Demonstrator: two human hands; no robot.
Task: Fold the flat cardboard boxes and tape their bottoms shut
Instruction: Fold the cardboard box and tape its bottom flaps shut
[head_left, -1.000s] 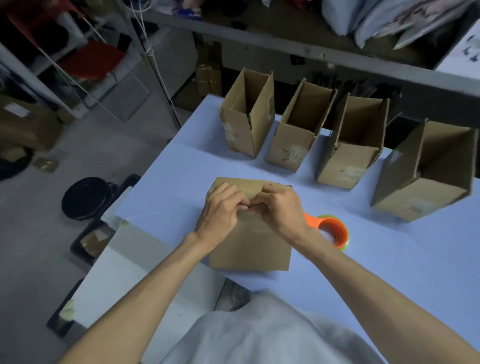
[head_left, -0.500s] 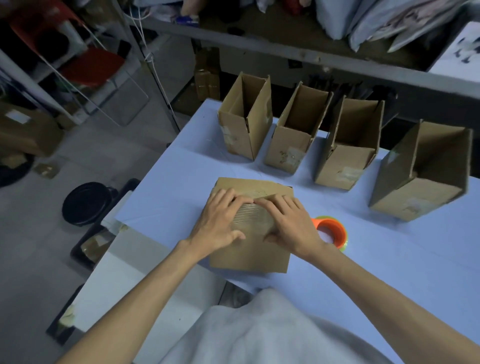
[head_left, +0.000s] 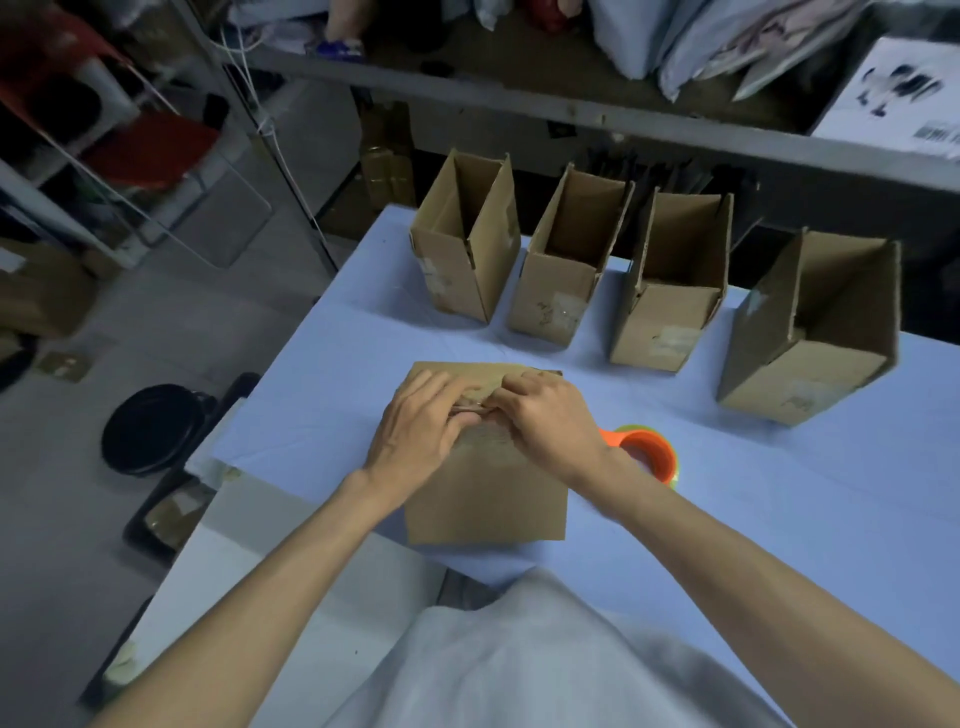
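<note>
We think the four brown cardboard boxes (head_left: 543, 306) at the back of the pale blue surface (head_left: 779, 519) are done, while our left grip (head_left: 415, 426) and right grip (head_left: 556, 421) pinch the seam of the fifth brown cardboard box (head_left: 485, 499) near us.

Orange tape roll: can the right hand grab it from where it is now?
Probably yes. The orange tape roll lies on the blue table just beside the right hand, nothing between them. That hand is busy, though, fingers curled on the cardboard box, so it must let go first.
</note>
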